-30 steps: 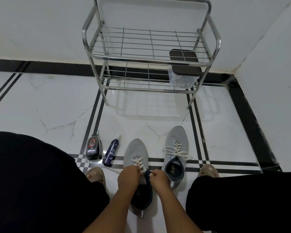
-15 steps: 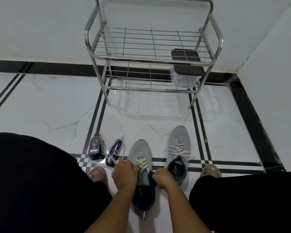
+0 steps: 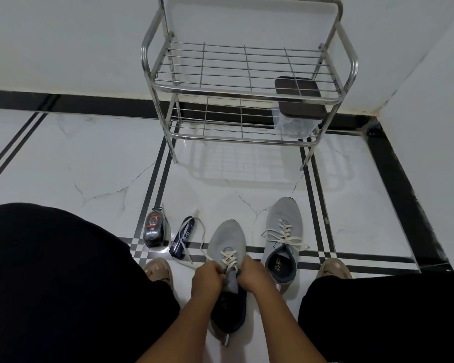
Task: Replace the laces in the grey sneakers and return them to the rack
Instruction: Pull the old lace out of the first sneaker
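Note:
Two grey sneakers stand on the white tiled floor between my knees. The near sneaker has a cream lace threaded through its lower eyelets. My left hand and my right hand meet at its tongue, each pinching the lace at the upper eyelets. A loose lace end loops out to the left over the floor. The second sneaker stands to the right, fully laced in cream. The steel shoe rack stands against the wall ahead.
A black shoe-polish applicator and a dark blue tube lie left of the near sneaker. A clear box with a dark lid sits on the rack's lower shelf at the right. My feet in tan sandals flank the shoes.
My hands have pulled the lace through, and its loose end now lies looped out to the left near the blue tube. Both hands have come back together at the tongue.

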The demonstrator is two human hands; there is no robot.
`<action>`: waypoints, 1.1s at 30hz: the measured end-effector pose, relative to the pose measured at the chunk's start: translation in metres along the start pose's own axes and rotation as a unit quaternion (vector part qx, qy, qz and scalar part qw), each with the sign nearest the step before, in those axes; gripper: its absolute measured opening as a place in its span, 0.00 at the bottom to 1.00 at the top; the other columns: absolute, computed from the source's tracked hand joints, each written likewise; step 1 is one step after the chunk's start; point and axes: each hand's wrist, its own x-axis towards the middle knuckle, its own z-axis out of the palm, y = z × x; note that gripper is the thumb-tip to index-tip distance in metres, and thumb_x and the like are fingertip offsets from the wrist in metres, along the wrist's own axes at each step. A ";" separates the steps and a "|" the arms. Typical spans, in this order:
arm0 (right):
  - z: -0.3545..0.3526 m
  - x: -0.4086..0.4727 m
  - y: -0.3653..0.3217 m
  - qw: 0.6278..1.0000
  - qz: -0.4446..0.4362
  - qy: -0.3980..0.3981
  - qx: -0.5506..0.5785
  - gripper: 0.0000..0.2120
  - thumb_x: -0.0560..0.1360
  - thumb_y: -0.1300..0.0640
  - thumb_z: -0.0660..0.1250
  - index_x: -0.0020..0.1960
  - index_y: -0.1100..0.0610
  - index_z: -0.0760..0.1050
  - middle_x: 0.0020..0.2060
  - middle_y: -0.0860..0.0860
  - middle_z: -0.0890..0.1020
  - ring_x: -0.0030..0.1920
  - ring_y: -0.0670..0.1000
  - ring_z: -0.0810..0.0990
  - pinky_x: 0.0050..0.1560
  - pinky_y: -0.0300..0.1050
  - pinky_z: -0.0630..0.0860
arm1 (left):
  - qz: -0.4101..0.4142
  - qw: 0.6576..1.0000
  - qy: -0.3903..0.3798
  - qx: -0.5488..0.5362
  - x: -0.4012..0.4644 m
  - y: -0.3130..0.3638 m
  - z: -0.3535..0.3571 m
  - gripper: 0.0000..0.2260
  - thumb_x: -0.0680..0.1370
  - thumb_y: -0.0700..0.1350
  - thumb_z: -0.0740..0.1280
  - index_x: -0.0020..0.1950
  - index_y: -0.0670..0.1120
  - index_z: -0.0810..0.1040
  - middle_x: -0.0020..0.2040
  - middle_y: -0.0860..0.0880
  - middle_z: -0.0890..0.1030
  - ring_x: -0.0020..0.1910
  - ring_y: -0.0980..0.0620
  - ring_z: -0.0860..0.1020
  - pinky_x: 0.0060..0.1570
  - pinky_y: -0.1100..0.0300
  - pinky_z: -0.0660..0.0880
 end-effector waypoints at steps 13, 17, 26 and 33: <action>0.014 0.002 -0.006 0.987 -0.044 0.100 0.119 0.19 0.71 0.42 0.63 0.48 0.57 0.80 0.48 0.54 0.79 0.44 0.54 0.78 0.45 0.45 0.74 | -0.097 0.989 0.048 -0.104 0.007 -0.014 -0.002 0.10 0.79 0.42 0.64 0.55 0.49 0.83 0.56 0.47 0.82 0.57 0.46 0.78 0.54 0.60 0.71; -0.001 0.009 0.001 0.950 0.065 0.136 0.275 0.18 0.74 0.46 0.62 0.41 0.60 0.80 0.39 0.57 0.81 0.41 0.58 0.80 0.38 0.45 0.71 | -0.075 0.991 0.031 -0.106 0.009 -0.009 -0.002 0.08 0.78 0.42 0.65 0.53 0.48 0.83 0.55 0.47 0.82 0.57 0.46 0.78 0.55 0.60 0.71; 0.034 0.017 -0.004 0.993 -0.034 0.109 0.016 0.11 0.72 0.55 0.64 0.51 0.51 0.81 0.54 0.50 0.78 0.56 0.56 0.76 0.52 0.45 0.72 | -0.046 0.994 -0.011 -0.094 0.007 -0.006 -0.001 0.07 0.77 0.41 0.66 0.50 0.49 0.83 0.50 0.49 0.84 0.50 0.50 0.79 0.49 0.63 0.71; -0.030 0.013 0.004 0.474 0.205 0.171 0.839 0.11 0.79 0.61 0.50 0.44 0.61 0.68 0.33 0.55 0.72 0.29 0.51 0.67 0.33 0.45 0.69 | -0.050 0.996 0.001 -0.080 0.007 -0.004 -0.003 0.06 0.78 0.42 0.65 0.48 0.49 0.81 0.48 0.50 0.81 0.47 0.51 0.76 0.47 0.62 0.70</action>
